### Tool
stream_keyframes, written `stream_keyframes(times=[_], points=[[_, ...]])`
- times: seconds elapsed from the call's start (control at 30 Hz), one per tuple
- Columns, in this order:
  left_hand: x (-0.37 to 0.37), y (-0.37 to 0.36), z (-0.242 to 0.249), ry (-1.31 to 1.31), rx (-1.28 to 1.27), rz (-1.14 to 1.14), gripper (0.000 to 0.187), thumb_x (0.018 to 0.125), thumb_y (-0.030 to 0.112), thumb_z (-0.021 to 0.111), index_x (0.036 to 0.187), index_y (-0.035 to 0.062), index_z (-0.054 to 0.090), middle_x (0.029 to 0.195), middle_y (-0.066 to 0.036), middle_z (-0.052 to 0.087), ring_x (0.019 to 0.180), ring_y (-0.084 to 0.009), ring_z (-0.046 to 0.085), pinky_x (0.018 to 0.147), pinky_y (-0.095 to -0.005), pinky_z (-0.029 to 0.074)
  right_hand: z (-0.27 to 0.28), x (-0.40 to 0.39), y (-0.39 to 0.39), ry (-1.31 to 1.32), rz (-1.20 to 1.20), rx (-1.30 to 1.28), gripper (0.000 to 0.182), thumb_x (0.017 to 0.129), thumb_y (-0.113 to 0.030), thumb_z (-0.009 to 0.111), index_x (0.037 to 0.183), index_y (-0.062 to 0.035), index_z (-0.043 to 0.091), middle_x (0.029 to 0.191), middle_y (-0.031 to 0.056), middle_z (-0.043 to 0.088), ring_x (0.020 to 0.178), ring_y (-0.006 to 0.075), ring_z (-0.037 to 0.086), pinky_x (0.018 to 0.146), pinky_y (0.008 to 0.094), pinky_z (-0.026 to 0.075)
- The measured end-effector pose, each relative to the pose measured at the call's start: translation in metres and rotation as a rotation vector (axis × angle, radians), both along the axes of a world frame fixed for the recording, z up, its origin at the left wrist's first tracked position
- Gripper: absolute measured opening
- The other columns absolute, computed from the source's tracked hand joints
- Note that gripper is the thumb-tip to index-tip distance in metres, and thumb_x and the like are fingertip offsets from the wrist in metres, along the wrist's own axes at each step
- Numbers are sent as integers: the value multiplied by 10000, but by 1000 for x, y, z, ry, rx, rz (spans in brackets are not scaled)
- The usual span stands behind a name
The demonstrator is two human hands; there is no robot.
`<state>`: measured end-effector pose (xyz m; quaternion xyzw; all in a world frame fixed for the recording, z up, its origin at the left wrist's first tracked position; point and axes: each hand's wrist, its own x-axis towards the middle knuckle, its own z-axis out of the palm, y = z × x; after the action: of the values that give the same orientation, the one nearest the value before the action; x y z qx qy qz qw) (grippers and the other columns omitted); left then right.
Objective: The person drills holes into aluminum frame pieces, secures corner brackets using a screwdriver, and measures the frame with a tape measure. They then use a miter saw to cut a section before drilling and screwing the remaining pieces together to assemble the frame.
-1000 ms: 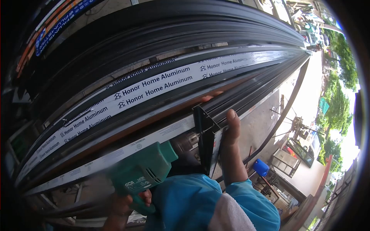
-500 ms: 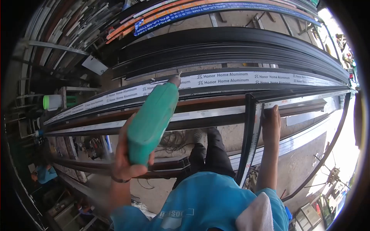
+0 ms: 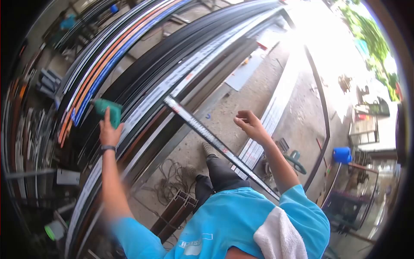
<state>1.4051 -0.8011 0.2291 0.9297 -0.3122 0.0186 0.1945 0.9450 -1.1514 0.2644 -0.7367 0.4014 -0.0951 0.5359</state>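
Note:
At the left, my left hand [image 3: 111,133] is on a green power drill [image 3: 113,111], its handle between my thumb and outstretched fingers. The drill's nose points left, over the dark metal profiles [image 3: 142,77]. My right hand [image 3: 251,126] is raised above the floor, fingers loosely bent and apart, holding nothing. Between my hands, a film-covered bar [image 3: 215,142] runs from a corner joint toward my body. That corner meets a long profile [image 3: 224,45] lying along the stack.
Orange and blue wrapped bars [image 3: 101,64] lie beyond the stack. Tangled cable [image 3: 166,183] and brown profile ends [image 3: 174,211] are by my feet. White-filmed lengths [image 3: 271,112] lie on the floor. A dark bar [image 3: 321,95] curves along the right, near a blue bucket [image 3: 342,155].
My left hand has carried the drill leftward from in front of me to the far side of the stack. My right hand has let go of the frame. The view has turned right.

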Motion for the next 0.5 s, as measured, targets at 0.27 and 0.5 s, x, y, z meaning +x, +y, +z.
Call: stream_keyframes(times=[0.27,0.5], points=[[18,-19,-28,36,190,66,922,870,351,756,1624,389,228,1173,-258,532,1066,-504,601,910,-565,506,-79,-29,-185,178,-283,-199,586,931,-414,740,1242,69,624,1190,226,701,1074,301,710,934,393,557],[12,-34,-20,115,203,102,873,943,283,694,1650,330,183,1287,-303,524,1184,-500,570,1032,-528,451,-141,5,-366,196,-375,-450,469,907,-393,734,1163,-3,679,1076,183,735,1001,318,716,893,422,551]])
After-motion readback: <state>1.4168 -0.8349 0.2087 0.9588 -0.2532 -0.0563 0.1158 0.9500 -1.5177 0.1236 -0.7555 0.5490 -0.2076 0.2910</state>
